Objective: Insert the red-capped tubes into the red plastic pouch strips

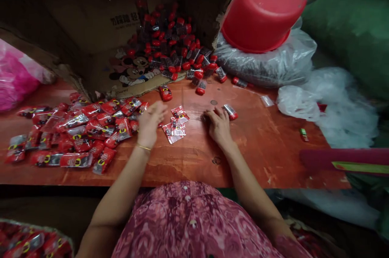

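My left hand (151, 122) is blurred, its fingers loosely apart with nothing visible in them, beside a pile of red printed packets (82, 128). My right hand (219, 126) rests low over the table, its fingers curled down round something dark, mostly hidden. Just right of it lies a small clear container with a red cap (231, 112). Between the hands are several flat red printed cards or sleeves (176, 128). One filled packet (165, 93) lies beyond my left hand.
A cardboard box (100, 55) lies open toward me, heaped with red-capped containers (173, 43). A red tub (264, 10) sits on a filled plastic bag (267, 65) at the back right. Crumpled clear bags (334, 104) lie right. More packets (33, 241) fill a container at lower left.
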`<state>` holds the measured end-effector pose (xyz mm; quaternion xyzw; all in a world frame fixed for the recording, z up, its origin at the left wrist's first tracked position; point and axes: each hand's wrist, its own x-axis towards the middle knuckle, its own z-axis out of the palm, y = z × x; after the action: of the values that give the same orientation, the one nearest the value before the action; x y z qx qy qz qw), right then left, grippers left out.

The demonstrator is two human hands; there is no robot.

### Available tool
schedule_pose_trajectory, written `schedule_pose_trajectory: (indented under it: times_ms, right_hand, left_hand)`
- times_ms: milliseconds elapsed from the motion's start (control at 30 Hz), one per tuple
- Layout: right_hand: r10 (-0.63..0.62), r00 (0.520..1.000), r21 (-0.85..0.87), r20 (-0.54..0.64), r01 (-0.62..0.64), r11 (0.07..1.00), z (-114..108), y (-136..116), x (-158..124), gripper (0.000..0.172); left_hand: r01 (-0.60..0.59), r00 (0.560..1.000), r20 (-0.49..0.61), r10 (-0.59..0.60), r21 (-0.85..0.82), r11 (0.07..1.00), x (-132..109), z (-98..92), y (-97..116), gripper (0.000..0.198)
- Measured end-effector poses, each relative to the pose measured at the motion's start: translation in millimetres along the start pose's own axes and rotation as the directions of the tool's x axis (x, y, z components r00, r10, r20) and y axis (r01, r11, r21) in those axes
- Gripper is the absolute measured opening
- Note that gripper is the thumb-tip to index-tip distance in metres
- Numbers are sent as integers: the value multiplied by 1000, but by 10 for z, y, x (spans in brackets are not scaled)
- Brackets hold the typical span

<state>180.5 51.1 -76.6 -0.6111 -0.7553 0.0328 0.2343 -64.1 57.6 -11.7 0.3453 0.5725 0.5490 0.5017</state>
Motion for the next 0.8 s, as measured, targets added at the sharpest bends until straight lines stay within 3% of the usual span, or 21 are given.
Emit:
schedule_pose_trajectory:
  times_ms: [67,133,200,267,367,500,633,700,800]
  right_hand:
    - [-36,999,50,-18,37,998,-14,-28,-117,42]
    - [-41,997,86,-70,47,995,-52,-49,-206,40]
    - [-39,989,118,-145,56,991,-101,-75,-259,35]
    - [-33,975,161,-219,70,984,-142,-130,-277,28]
    - [-22,959,230,-284,90,969,-169,-273,-256,22]
    - [-23,965,301,-261,104,948,-164,-490,-208,19]
    - [87,972,428,-220,16,903,-154,-644,-200,18]
    - [215,966,559,-145,-100,823,-143,-710,-186,19]
    - [324,946,776,30,-226,588,-121,-813,-121,24]
  left_hand:
    - [-191,975,186,125,399,897,-24,209,-135,29]
    - [-365,928,309,209,636,680,29,332,-247,25]
    - [-440,897,380,225,740,508,116,376,-322,22]
    - [-466,885,417,207,775,427,179,378,-367,18]
    - [-498,867,440,234,771,396,176,373,-411,19]
    - [-529,848,443,291,739,416,97,382,-438,21]
    - [-494,868,381,318,720,487,32,379,-359,21]
    - [-466,883,341,322,711,527,-29,381,-281,21]
    - [-470,882,337,329,667,578,-170,401,-171,21]
